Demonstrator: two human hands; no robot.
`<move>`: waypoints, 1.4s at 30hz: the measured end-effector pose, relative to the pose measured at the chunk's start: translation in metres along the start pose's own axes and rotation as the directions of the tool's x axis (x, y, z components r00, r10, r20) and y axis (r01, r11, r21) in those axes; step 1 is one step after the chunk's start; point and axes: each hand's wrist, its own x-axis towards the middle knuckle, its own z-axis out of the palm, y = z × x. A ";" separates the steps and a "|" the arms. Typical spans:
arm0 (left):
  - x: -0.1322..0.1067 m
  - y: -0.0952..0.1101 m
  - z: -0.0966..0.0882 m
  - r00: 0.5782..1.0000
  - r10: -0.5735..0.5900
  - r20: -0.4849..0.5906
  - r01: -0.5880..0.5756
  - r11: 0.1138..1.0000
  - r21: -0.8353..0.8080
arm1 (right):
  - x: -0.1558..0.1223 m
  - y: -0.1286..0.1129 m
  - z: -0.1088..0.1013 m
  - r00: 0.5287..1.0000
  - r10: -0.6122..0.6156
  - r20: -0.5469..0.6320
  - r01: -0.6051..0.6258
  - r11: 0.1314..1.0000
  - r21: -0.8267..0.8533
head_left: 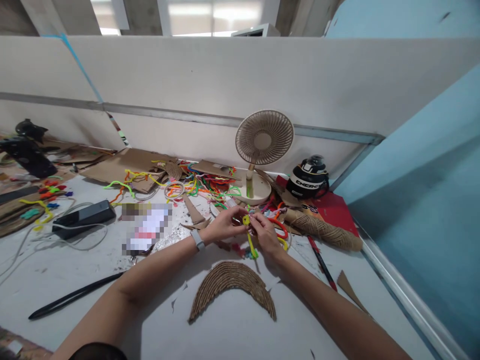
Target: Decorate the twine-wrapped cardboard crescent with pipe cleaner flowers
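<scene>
A small yellow coil (246, 220), which looks like wound pipe cleaner, is pinched between the fingertips of both hands above the table. My left hand (224, 224), with a watch band (197, 240) at its wrist, closes on the coil from the left. On its other side my right hand (265, 234) closes with thumb and fingers. A yellow strip (250, 242) hangs below the coil; whether it is joined to it I cannot tell. Nearer the front edge lies a crescent (233, 274) covered with rows of brown twine.
Behind the hands stands a desk fan (264, 137) among tangled pipe cleaners (213, 182). A black bottle (308, 179) and a twine roll (326, 231) are at right, near a red and black pen (322, 262). Leftward are a phone (148, 230), a power bank (84, 219) and cardboard (120, 167).
</scene>
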 end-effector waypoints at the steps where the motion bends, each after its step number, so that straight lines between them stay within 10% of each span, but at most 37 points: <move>1: 0.000 -0.001 0.001 1.000 0.003 -0.017 -0.002 0.999 0.032 | 0.000 0.001 0.000 1.000 -0.008 -0.002 0.008 1.000 -0.012; 22: -0.003 0.000 -0.003 0.999 0.043 0.002 -0.042 0.968 0.249 | -0.001 0.001 0.003 0.996 0.086 -0.020 -0.085 0.996 0.029; 30: 0.003 0.000 0.002 0.963 -0.267 0.026 0.261 0.909 -0.324 | -0.006 -0.006 0.007 0.997 0.055 -0.047 -0.056 0.998 -0.010; 42: 0.000 0.010 0.015 0.904 -0.428 0.021 0.379 0.776 -0.504 | -0.005 -0.001 0.007 0.997 0.070 -0.034 -0.070 0.998 -0.004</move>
